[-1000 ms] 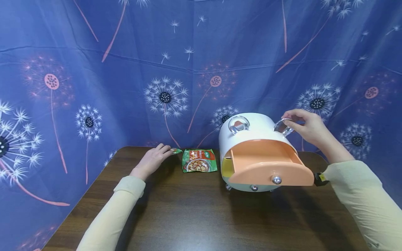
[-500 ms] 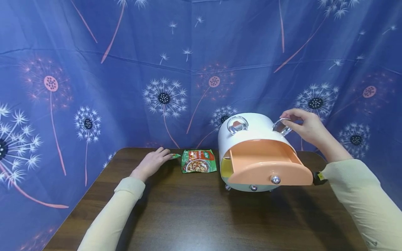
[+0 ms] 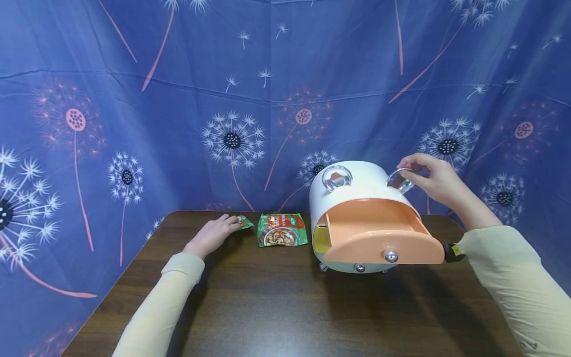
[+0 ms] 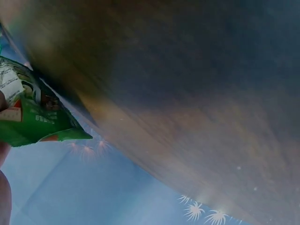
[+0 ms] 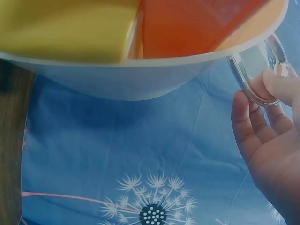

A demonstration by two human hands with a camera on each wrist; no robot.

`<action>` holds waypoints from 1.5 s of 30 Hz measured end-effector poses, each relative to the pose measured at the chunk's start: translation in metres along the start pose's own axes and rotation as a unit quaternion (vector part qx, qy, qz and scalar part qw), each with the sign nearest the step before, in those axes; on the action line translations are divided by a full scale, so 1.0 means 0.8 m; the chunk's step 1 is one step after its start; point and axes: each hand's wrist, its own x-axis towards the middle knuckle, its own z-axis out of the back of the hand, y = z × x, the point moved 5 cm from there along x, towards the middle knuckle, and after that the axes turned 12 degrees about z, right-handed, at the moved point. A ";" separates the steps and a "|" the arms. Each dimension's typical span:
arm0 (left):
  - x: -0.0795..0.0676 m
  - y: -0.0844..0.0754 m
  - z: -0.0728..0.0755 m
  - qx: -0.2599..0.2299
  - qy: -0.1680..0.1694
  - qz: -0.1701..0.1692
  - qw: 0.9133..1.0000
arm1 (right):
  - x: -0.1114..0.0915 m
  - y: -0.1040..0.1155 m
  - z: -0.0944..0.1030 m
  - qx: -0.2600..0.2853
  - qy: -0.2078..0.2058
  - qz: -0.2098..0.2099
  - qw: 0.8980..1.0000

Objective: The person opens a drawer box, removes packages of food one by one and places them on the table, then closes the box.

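At the back left of the table my left hand (image 3: 213, 234) grips a green food packet (image 4: 40, 110), mostly covered by the fingers in the head view. Just right of it lies a second green and red packet (image 3: 282, 230), flat, with a picture of a bowl of food. A white rounded drawer box (image 3: 363, 176) stands on short feet at the right, its orange top drawer (image 3: 385, 247) pulled out. My right hand (image 3: 434, 179) pinches the clear ear-shaped piece (image 5: 260, 70) at the box's upper right between thumb and fingers.
Another clear ear-shaped piece (image 3: 337, 178) sits at the box's upper left. Below the orange drawer, a yellow drawer (image 3: 322, 239) shows at the side. The brown wooden table (image 3: 276, 307) ends against a blue dandelion-print cloth (image 3: 178, 124).
My left hand has shifted slightly left and down with the small packet, away from the flat one. The right hand stays on the clear ear, and the drawer has not moved.
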 end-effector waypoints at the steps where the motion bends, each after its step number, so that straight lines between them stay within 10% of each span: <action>1: -0.001 0.001 -0.002 -0.004 0.007 0.004 1.000 | 0.000 0.000 0.000 0.000 0.001 0.001 1.000; 13: -0.009 0.004 -0.012 -0.032 0.052 0.031 0.998 | 0.000 0.007 -0.001 0.005 0.010 0.014 1.000; 45: -0.017 -0.004 -0.010 -0.026 0.098 -0.026 0.994 | 0.000 0.006 -0.001 -0.020 -0.016 0.024 0.999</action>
